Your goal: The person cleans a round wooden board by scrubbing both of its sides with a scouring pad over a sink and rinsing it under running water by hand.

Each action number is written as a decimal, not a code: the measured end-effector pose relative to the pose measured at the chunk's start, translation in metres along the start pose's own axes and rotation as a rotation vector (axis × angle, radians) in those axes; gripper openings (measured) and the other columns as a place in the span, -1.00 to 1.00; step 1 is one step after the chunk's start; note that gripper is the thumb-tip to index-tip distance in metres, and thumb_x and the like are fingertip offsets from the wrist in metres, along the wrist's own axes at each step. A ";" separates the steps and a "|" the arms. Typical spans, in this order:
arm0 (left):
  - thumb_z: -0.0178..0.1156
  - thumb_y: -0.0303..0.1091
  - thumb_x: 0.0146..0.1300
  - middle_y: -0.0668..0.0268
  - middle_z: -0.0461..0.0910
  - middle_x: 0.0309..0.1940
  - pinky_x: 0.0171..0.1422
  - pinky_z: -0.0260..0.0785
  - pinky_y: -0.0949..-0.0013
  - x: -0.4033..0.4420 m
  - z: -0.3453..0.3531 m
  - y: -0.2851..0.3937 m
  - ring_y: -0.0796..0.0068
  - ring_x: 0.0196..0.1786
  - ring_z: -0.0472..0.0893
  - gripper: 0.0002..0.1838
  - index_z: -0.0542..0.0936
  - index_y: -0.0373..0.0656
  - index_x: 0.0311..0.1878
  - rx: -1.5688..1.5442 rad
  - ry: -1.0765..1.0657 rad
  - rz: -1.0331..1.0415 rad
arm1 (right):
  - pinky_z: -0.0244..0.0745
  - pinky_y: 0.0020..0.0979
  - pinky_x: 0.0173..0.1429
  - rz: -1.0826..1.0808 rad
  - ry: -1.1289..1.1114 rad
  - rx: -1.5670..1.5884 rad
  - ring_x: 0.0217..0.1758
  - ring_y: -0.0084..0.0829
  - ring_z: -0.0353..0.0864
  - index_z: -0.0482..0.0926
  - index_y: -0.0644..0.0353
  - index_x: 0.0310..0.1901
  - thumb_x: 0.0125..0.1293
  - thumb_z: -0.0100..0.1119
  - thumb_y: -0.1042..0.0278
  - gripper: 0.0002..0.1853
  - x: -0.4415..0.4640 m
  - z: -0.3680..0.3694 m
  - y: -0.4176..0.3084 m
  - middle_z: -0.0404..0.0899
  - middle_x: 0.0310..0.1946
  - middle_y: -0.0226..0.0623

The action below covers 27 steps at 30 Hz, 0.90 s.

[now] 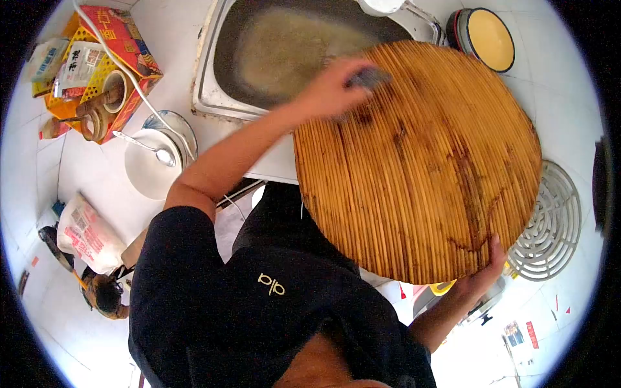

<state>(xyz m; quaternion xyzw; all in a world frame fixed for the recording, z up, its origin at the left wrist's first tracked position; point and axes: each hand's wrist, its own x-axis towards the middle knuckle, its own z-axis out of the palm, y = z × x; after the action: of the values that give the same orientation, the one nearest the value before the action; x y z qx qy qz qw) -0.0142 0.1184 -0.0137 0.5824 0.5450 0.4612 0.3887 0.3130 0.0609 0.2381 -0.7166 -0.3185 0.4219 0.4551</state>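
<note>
A large round wooden board (420,161) with ridged, dark-stained grain is tilted up over the front right of the sink. My left hand (336,87), blurred a little, is closed on a dark grey scrubber (369,78) against the board's upper left part. At the board's lower right edge my right hand (485,268) grips the rim, thumb on the near face and the other fingers hidden behind. Behind the board is a steel sink (206,97) with murky brownish water (278,52) in it.
Left of the sink are a white bowl (145,178) with a spoon (165,156), and a red box (132,48) of packets and jars. A yellow-lined pan (491,40) stands at the back right; a round grey rack (553,223) lies right of the board.
</note>
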 end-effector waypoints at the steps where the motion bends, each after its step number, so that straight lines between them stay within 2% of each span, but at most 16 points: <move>1: 0.26 -0.20 0.16 0.13 0.43 0.13 0.11 0.46 0.20 -0.009 0.015 0.042 0.10 0.07 0.54 -0.44 0.42 0.08 0.26 0.015 -0.087 0.019 | 0.53 -0.13 0.15 -0.008 0.026 -0.023 0.09 -0.12 0.57 0.25 0.38 0.29 0.24 0.18 0.29 -0.37 -0.001 0.002 -0.002 0.47 0.12 0.00; 2: 0.26 -0.16 0.18 0.13 0.41 0.12 0.11 0.47 0.18 -0.011 0.024 0.079 0.06 0.11 0.51 -0.47 0.44 0.08 0.24 0.031 -0.168 0.042 | 0.53 -0.14 0.15 -0.013 0.068 -0.016 0.09 -0.12 0.57 0.27 0.38 0.27 0.23 0.18 0.31 -0.39 -0.001 0.004 -0.003 0.49 0.10 0.00; 5: 0.17 -0.07 0.26 0.10 0.41 0.09 0.08 0.49 0.10 -0.004 0.053 0.102 0.00 0.09 0.50 -0.56 0.46 0.06 0.19 0.165 -0.360 0.108 | 0.53 -0.15 0.15 0.021 0.076 -0.005 0.09 -0.13 0.57 0.29 0.37 0.26 0.24 0.17 0.31 -0.41 0.003 0.001 -0.001 0.50 0.08 0.00; 6: 0.14 -0.08 0.28 0.09 0.43 0.03 0.04 0.50 0.09 0.002 0.055 0.093 -0.01 0.05 0.52 -0.58 0.45 0.02 0.17 0.246 -0.302 0.086 | 0.53 -0.15 0.15 0.039 0.090 0.005 0.09 -0.13 0.57 0.29 0.37 0.26 0.25 0.16 0.30 -0.42 0.006 -0.004 0.003 0.49 0.09 0.00; 8: 0.08 -0.11 0.32 0.06 0.46 -0.09 -0.05 0.52 0.08 0.030 0.057 0.044 -0.01 -0.03 0.57 -0.60 0.43 -0.07 0.14 0.416 -0.179 0.038 | 0.53 -0.15 0.15 0.074 0.108 0.029 0.08 -0.14 0.57 0.30 0.37 0.26 0.26 0.14 0.29 -0.43 0.014 -0.014 0.011 0.49 0.10 -0.01; 10: 0.06 -0.18 0.34 0.08 0.48 -0.06 -0.04 0.52 0.07 0.058 0.068 -0.051 0.01 -0.02 0.57 -0.64 0.44 -0.08 0.14 0.579 -0.026 0.103 | 0.51 -0.14 0.16 0.059 0.121 0.067 0.11 -0.12 0.55 0.29 0.36 0.28 0.20 0.17 0.32 -0.38 0.011 -0.004 0.011 0.46 0.14 -0.03; 12: 0.02 -0.08 0.37 0.02 0.45 0.11 0.03 0.50 -0.03 0.083 0.052 -0.103 -0.09 0.04 0.54 -0.60 0.45 0.02 0.21 0.581 -0.104 -0.209 | 0.50 -0.13 0.18 0.071 0.109 0.100 0.13 -0.10 0.53 0.27 0.36 0.30 0.18 0.19 0.33 -0.35 0.007 0.001 0.005 0.44 0.17 -0.04; 14: 0.03 -0.21 0.38 0.08 0.47 0.09 0.05 0.49 0.01 0.093 0.022 -0.154 0.01 0.05 0.56 -0.67 0.47 -0.05 0.16 0.725 -0.171 -0.255 | 0.50 -0.13 0.18 0.063 0.111 0.064 0.14 -0.09 0.52 0.26 0.36 0.31 0.18 0.19 0.33 -0.34 0.004 0.007 -0.001 0.43 0.18 -0.03; 16: 0.04 -0.25 0.37 0.06 0.41 0.21 0.11 0.46 -0.01 0.080 0.004 -0.240 -0.02 0.08 0.57 -0.65 0.45 0.02 0.20 0.699 0.086 -0.391 | 0.50 -0.13 0.18 0.058 0.119 0.044 0.16 -0.09 0.51 0.24 0.34 0.33 0.18 0.19 0.33 -0.32 0.008 0.001 0.000 0.42 0.19 -0.02; 17: 0.05 -0.27 0.37 0.06 0.38 0.25 0.13 0.46 -0.01 0.061 -0.015 -0.223 -0.02 0.10 0.57 -0.63 0.43 0.06 0.23 0.879 0.043 -0.396 | 0.49 -0.13 0.18 0.031 0.108 0.032 0.15 -0.09 0.51 0.23 0.34 0.33 0.18 0.19 0.33 -0.32 0.009 0.002 0.000 0.42 0.19 -0.02; 19: 0.07 -0.26 0.36 0.05 0.35 0.30 0.15 0.44 0.00 0.042 -0.042 -0.206 -0.02 0.13 0.56 -0.56 0.39 0.09 0.29 1.013 -0.036 -0.442 | 0.49 -0.13 0.19 -0.008 0.085 0.007 0.15 -0.10 0.51 0.23 0.34 0.33 0.19 0.19 0.35 -0.32 0.008 0.004 0.001 0.41 0.20 -0.01; 21: 0.11 -0.22 0.34 0.03 0.38 0.28 0.17 0.43 0.03 0.041 -0.063 -0.210 -0.02 0.15 0.55 -0.49 0.33 0.07 0.35 0.925 -0.102 -0.522 | 0.48 -0.13 0.20 0.012 0.069 -0.034 0.16 -0.11 0.50 0.22 0.33 0.34 0.18 0.19 0.36 -0.32 0.006 0.001 -0.006 0.41 0.20 -0.03; 24: 0.17 -0.10 0.30 -0.01 0.50 0.16 0.18 0.43 0.06 0.059 -0.063 -0.161 -0.02 0.14 0.56 -0.39 0.29 0.00 0.38 0.307 0.004 -0.579 | 0.56 -0.14 0.11 -0.027 0.042 -0.076 0.08 -0.09 0.56 0.22 0.37 0.30 0.19 0.18 0.38 -0.36 0.019 -0.007 -0.012 0.43 0.15 0.02; 25: 0.22 -0.04 0.24 -0.02 0.59 0.04 0.17 0.43 0.09 0.050 -0.041 -0.122 0.00 0.08 0.59 -0.33 0.31 -0.08 0.36 0.258 0.088 -0.410 | 0.61 -0.14 0.07 -0.049 0.028 -0.095 0.04 -0.09 0.59 0.23 0.39 0.28 0.20 0.17 0.39 -0.37 0.023 -0.008 -0.014 0.44 0.12 0.05; 26: 0.23 -0.05 0.24 0.00 0.60 0.03 0.16 0.43 0.10 0.048 -0.025 -0.068 0.06 0.06 0.60 -0.35 0.34 -0.10 0.34 0.268 0.026 -0.344 | 0.61 -0.15 0.06 -0.062 0.042 -0.092 0.05 -0.09 0.59 0.21 0.40 0.29 0.19 0.18 0.40 -0.36 0.025 -0.001 -0.017 0.45 0.11 0.06; 27: 0.23 -0.02 0.23 0.01 0.55 0.10 0.19 0.42 0.12 0.043 -0.007 -0.024 0.13 0.07 0.60 -0.35 0.36 -0.11 0.33 0.036 -0.037 -0.272 | 0.56 -0.15 0.12 -0.022 0.017 -0.089 0.09 -0.10 0.55 0.20 0.35 0.31 0.17 0.19 0.41 -0.33 0.030 0.000 -0.017 0.43 0.15 0.01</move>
<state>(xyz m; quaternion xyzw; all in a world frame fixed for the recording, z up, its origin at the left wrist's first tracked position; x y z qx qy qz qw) -0.0288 0.1629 -0.0298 0.5186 0.6196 0.3836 0.4472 0.3250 0.0927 0.2444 -0.7360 -0.3408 0.3963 0.4303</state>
